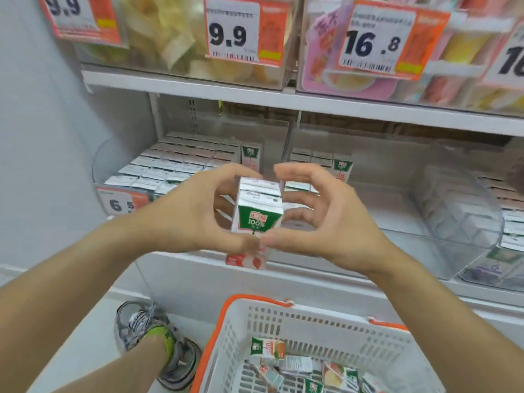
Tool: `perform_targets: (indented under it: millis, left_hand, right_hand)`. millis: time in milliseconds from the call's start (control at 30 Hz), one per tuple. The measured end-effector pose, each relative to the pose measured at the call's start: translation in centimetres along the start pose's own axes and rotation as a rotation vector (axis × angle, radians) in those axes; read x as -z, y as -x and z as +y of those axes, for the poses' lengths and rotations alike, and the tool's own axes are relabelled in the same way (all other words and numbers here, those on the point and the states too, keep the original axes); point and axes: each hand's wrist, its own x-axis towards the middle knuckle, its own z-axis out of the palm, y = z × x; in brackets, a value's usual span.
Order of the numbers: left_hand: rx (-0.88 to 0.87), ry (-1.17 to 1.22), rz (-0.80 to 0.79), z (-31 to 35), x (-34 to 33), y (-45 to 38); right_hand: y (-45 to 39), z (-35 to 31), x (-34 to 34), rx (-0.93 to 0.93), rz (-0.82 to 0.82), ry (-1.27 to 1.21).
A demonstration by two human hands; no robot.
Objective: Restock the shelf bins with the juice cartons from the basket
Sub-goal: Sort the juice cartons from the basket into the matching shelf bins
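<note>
Grip: my left hand [195, 214] and right hand [320, 219] both clasp a block of juice cartons [256, 211], upright, before the shelf.
Shelf [198, 92]: white, tagged snack tubs above.
Left bin [181, 168]: packed with cartons.
Middle bin [425, 199]: mostly bare floor.
Basket [283, 321]: below, loose cartons inside.
Shoe [158, 341]: just beside basket.

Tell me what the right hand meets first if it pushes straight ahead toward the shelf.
Probably the short row of juice cartons in the middle bin, beyond the right hand; depth is hard to judge.
</note>
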Motion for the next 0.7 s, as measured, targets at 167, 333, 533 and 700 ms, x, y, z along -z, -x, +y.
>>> perform_targets:
  millis: [167, 333, 533, 700]
  left_hand:
    - [-0.007, 0.028, 0.23, -2.2, 2.9, -3.0]
    - [0.052, 0.017, 0.313, -5.1, 4.0, -9.5]
    - [0.148, -0.192, 0.181, -9.7, 3.9, -17.1]
    - [0.225, -0.322, 0.111, -11.0, 2.3, -20.1]
  right_hand:
    - [-1.5, 1.1, 1.4, 0.0, 0.214, 0.28]
    - [-1.7, 3.7, 1.6, 0.045, 0.177, 0.649]
    - [-1.7, 5.9, 2.2, 0.084, 0.247, 0.717]
    - [-1.2, 6.9, 3.1, 0.1, 0.33, 0.74]
